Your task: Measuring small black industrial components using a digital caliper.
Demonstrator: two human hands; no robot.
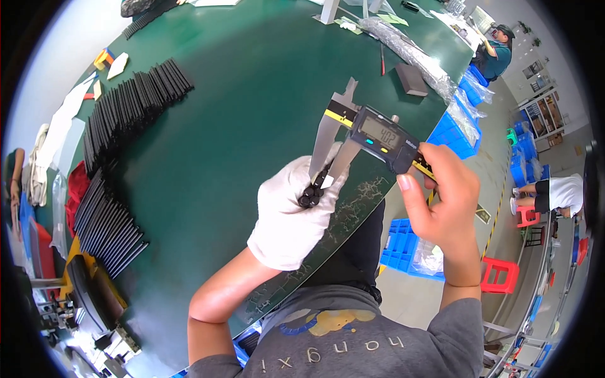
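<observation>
Right of your table point(233, 132) you see blue bins point(455, 140) and a red stool point(512, 276); on it, a brown box point(412, 79) and a red pen point(382, 63) lie.

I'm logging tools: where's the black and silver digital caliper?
The caliper is right of centre in the head view, in the bare right hand, its jaws at black rods in the white-gloved left hand.

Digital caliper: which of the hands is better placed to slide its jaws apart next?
Probably the right hand: it is bare and grips the digital caliper on the side away from the jaws, while the gloved left hand holds the black rods.
</observation>
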